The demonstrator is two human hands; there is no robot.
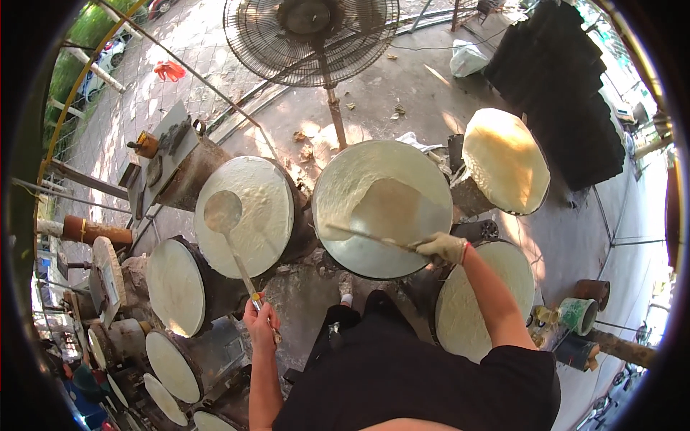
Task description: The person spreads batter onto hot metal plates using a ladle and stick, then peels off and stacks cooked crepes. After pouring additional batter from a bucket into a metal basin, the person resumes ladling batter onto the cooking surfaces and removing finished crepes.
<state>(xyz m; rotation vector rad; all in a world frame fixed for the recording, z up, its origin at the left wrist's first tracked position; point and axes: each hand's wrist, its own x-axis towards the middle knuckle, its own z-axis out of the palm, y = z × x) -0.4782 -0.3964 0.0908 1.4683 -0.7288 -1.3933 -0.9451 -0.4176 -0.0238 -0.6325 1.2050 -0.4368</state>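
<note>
My bare left hand (261, 325) is closed around the handle of a long ladle (223, 210). Its round bowl is over the left griddle (260, 248), which is covered with pale batter. My right hand (445, 248), in a pale work glove, grips a thin wooden stick (366, 235) that reaches leftward across the middle griddle (424, 262). On that griddle, a pale layer of batter (345, 169) covers the far and left parts. A brownish patch (388, 208) shows in its middle, and shiny bare metal shows along the near side.
More round pale-topped griddles stand at right (485, 302), far right (503, 161) and left (175, 287). Ahead is a large standing fan (309, 43). Dark corrugated sheets (560, 93) are at the far right. A green bucket (578, 316) and brass valves (544, 316) sit at right.
</note>
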